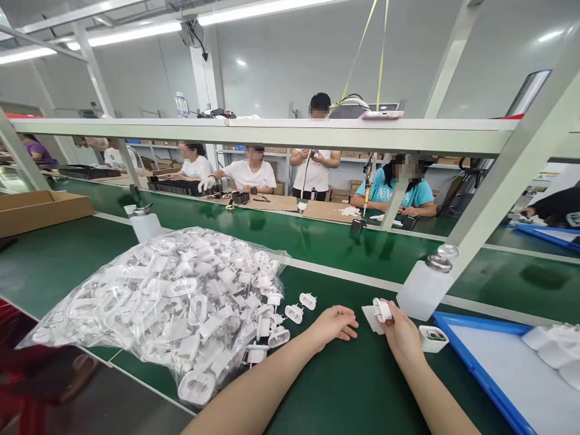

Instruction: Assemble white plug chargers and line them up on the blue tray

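My right hand (401, 335) grips a small white plug adapter (382, 310) by its sides, over a flat white piece (371, 320) on the green bench mat (344, 386). My left hand (333, 323) lies palm down and holds nothing, just right of several loose white plug adapters, such as one (294, 313). A clear plastic bag (158, 308) packed with white plug adapters lies to the left. A small white cup (432, 339) stands just right of my right hand, next to a blue-rimmed tray (480, 356) holding white parts.
Two liquid dispenser bottles (145, 223) (426, 290) stand on the bench, and a cardboard box lid (40, 211) lies far left. A white overhead rail (272, 136) crosses the view. Beyond it, co-workers (249, 175) sit at a facing bench with parts and cardboard sheets.
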`<act>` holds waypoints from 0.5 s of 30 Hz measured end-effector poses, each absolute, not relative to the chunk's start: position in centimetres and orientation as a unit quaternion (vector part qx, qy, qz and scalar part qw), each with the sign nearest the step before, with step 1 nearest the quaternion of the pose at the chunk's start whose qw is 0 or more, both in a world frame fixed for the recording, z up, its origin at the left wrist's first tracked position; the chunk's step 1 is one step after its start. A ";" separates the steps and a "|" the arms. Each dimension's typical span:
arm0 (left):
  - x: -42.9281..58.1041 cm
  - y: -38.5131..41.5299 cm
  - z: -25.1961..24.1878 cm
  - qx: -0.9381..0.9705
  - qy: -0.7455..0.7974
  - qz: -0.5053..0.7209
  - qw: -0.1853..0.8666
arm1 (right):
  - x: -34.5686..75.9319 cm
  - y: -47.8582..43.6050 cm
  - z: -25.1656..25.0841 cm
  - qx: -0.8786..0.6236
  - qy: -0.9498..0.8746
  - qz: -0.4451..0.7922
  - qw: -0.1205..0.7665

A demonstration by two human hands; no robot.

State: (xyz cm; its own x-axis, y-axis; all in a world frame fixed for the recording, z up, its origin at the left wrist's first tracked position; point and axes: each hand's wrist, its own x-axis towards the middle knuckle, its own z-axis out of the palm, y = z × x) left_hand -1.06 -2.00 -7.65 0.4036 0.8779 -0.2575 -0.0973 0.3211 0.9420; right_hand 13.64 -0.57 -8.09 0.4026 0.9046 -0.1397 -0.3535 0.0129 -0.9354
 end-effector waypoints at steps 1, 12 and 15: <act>-1.1 -2.0 -7.6 0.473 0.419 0.346 0.693 | 13.7 -0.6 -7.9 -0.516 -0.267 0.478 0.658; -1.0 -2.2 -7.4 0.506 0.428 0.330 0.672 | 14.7 -0.2 -7.3 -0.561 -0.365 0.427 0.608; -1.0 -2.1 -7.5 0.503 0.429 0.325 0.676 | 14.9 -0.2 -7.4 -0.576 -0.393 0.408 0.589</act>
